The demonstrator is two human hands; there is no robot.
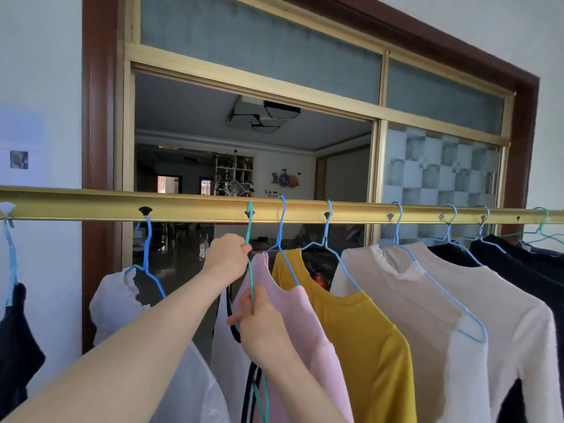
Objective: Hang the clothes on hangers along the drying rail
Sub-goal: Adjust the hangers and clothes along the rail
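A gold drying rail (195, 206) with hook holes runs across the view. A teal wire hanger (249, 227) has its hook in one of the rail's holes. My left hand (227, 254) grips the neck of that hanger just below the rail. My right hand (259, 319) pinches the hanger's sloping wire lower down, in front of a white garment with dark stripes (225, 355). Beside it hang a pink top (293, 319), a mustard top (366, 331) and a beige top (457, 288), each on blue hangers.
A white lace blouse (116, 300) hangs left of my arms, and a dark garment (15, 346) at the far left. Dark clothes (518, 264) crowd the right end of the rail. A wood-framed sliding door (97, 117) opens onto a room behind.
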